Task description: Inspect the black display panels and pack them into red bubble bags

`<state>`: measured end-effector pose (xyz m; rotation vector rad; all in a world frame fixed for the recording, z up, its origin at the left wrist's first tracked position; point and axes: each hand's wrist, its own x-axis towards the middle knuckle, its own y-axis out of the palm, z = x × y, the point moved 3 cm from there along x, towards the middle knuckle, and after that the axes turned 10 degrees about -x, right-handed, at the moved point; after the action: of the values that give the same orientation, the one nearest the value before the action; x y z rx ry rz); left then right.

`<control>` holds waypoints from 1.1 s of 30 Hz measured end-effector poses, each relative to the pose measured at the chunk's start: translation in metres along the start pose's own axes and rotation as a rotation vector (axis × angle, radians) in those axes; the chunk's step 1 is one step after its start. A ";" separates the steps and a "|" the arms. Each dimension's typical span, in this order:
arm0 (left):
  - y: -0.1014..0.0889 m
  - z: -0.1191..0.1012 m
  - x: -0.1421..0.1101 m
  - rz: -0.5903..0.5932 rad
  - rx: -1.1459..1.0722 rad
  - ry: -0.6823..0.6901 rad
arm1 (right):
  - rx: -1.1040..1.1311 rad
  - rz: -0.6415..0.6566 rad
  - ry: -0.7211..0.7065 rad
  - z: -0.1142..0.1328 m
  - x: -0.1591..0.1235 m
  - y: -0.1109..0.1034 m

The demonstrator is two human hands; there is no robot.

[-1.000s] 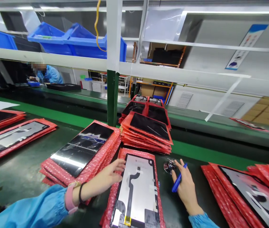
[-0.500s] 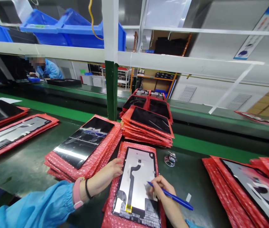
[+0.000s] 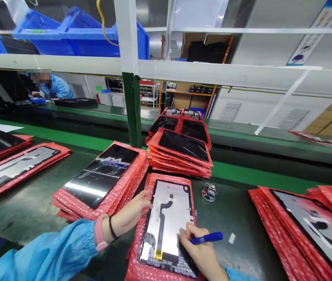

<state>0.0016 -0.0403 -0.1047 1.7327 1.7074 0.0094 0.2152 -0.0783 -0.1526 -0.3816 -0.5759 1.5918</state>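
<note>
We count two hands, left hand (image 3: 133, 210) at seven o'clock, right hand (image 3: 199, 249) at five; one blue pen (image 3: 208, 237) at five; one metal piece (image 3: 209, 192) between four and five; on the near bench (image 3: 239, 214), three grey-backed panels (image 3: 179, 208); towards ten, one co-worker (image 3: 62, 87) and at least three blue bins (image 3: 44, 37).

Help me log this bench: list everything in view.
Front panel: one, grey, foreground centre
Pen: one, blue, panel's right edge
Metal object: one, silver, right of panel
Scrap: one, white, right foreground
Table: one, green, foreground
Wrapped stacks: several, red, across table
Sheet: one, white, far left
Bins: several, blue, upper left
Post: one, white and green, centre
Cable: one, yellow, overhead
Cartons: several, brown, far right
Worker: one, blue clothing, background left
Left grip: one, blue-sleeved, panel's left edge
Right grip: one, blue-sleeved, holding pen
</note>
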 end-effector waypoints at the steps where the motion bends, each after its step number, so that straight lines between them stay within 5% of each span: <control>1: 0.000 0.000 0.001 -0.012 0.003 -0.002 | 0.019 0.000 0.005 0.000 0.000 0.000; 8: 0.000 -0.003 0.018 -0.104 0.000 -0.029 | 0.321 -0.022 0.110 -0.016 0.007 -0.003; 14: 0.035 0.014 0.022 0.135 0.051 -0.075 | 0.572 -0.011 0.198 -0.023 0.010 0.000; 19: 0.045 0.016 0.019 0.162 0.073 0.029 | 0.644 -0.021 0.181 -0.014 0.016 -0.026; 26: 0.051 -0.035 0.005 0.195 0.061 0.322 | 0.626 -0.269 0.017 0.002 0.027 -0.120; 33: 0.065 -0.089 -0.012 0.231 -0.075 0.578 | 0.455 -0.251 -0.084 0.064 0.046 -0.132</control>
<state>0.0157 -0.0032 -0.0018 1.9811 1.8470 0.7318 0.2825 -0.0365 -0.0212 0.0960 -0.2954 1.4476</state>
